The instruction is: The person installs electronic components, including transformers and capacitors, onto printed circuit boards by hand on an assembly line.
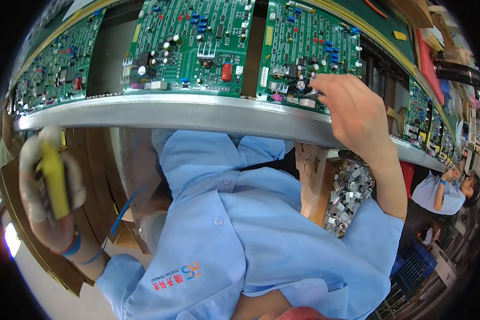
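My right hand [357, 114] is over the front right part of a green circuit board [304, 58], its fingertips pinched together among the parts. A small shiny piece shows at the fingertips; its kind is hidden. Off to the left, below the rail, my left hand [31, 184] wears a whitish glove and is wrapped round a yellow-and-dark block [56, 178]. Motion blurs that hand, so the block's kind is unclear. The board carries capacitors, blue parts and white connectors. Beside it lies a second board [184, 72] with a red capacitor [227, 72] and a finned heat sink [206, 50].
A silver metal rail [197, 111] runs along the front of the boards. More boards sit at the far left [58, 64] and right [418, 109]. Below the rail stands a box of metal heat sinks [349, 194]. Another person [440, 192] works farther right. Cardboard [88, 186] stands at left.
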A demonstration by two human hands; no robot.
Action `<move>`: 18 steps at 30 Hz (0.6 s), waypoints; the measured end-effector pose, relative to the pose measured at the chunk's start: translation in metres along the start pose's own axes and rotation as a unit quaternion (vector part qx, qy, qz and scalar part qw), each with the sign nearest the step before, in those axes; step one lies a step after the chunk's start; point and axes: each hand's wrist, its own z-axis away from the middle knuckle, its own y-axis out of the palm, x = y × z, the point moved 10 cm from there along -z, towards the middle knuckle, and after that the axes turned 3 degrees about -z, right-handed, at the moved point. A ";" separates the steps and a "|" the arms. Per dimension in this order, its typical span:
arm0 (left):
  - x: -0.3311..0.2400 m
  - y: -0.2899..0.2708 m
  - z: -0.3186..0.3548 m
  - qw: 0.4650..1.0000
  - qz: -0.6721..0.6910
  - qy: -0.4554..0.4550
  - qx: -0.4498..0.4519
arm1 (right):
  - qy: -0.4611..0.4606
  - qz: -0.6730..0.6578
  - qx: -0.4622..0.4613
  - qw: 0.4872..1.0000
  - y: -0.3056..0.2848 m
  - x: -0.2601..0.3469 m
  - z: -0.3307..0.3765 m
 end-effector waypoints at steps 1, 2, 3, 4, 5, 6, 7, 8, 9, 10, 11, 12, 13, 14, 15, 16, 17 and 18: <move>-0.005 0.051 -0.019 0.996 0.005 0.001 0.087 | -0.016 0.010 -0.007 1.000 0.001 0.003 0.001; -0.012 0.074 -0.026 0.996 -0.020 -0.003 0.090 | -0.037 0.012 -0.018 0.999 0.000 0.007 0.001; -0.014 0.103 -0.038 0.990 -0.002 -0.018 0.143 | -0.029 0.012 -0.022 0.999 -0.001 0.007 0.001; -0.016 0.129 -0.043 0.981 0.012 -0.035 0.192 | -0.029 0.029 -0.026 0.999 -0.001 0.009 0.000; -0.018 0.143 -0.045 0.982 0.025 -0.040 0.183 | -0.028 0.047 -0.027 0.998 -0.001 0.013 -0.002; -0.014 0.159 -0.052 0.981 0.043 -0.043 0.183 | -0.015 0.053 -0.026 0.998 0.000 0.012 0.001; -0.014 0.172 -0.059 0.982 -0.010 0.007 0.189 | -0.005 0.075 -0.011 0.997 0.003 0.013 0.004; -0.023 0.182 -0.064 0.983 0.012 0.057 0.176 | -0.005 0.090 0.000 0.996 0.005 0.014 0.004; -0.018 0.191 -0.066 0.979 0.008 0.018 0.202 | -0.001 0.089 -0.003 0.996 0.007 0.010 0.004; -0.014 0.198 -0.066 0.973 0.004 -0.021 0.228 | -0.012 0.069 -0.042 0.997 0.004 0.008 0.005; -0.015 0.208 -0.067 0.967 0.018 -0.044 0.249 | -0.025 0.048 -0.082 0.995 -0.002 0.008 0.005; -0.024 0.216 -0.074 0.967 -0.039 -0.002 0.252 | -0.023 0.047 -0.087 0.995 -0.003 0.008 0.004; -0.027 0.223 -0.078 0.965 -0.042 0.001 0.258 | -0.013 0.052 -0.082 0.995 -0.001 0.006 0.002; -0.027 0.229 -0.080 0.964 -0.044 0.002 0.264 | -0.003 0.056 -0.075 0.996 0.002 0.006 0.002; -0.024 0.234 -0.081 0.965 -0.027 -0.016 0.261 | -0.001 0.055 -0.077 0.996 0.001 0.009 0.001; -0.028 0.238 -0.083 0.969 -0.013 0.012 0.247 | -0.002 0.078 -0.057 0.995 0.003 0.014 -0.002; -0.029 0.242 -0.084 0.965 -0.029 0.015 0.261 | -0.003 0.101 -0.037 0.994 0.006 0.017 -0.002; -0.030 0.245 -0.084 0.960 -0.045 0.019 0.275 | -0.002 0.101 -0.040 0.994 0.005 0.017 -0.001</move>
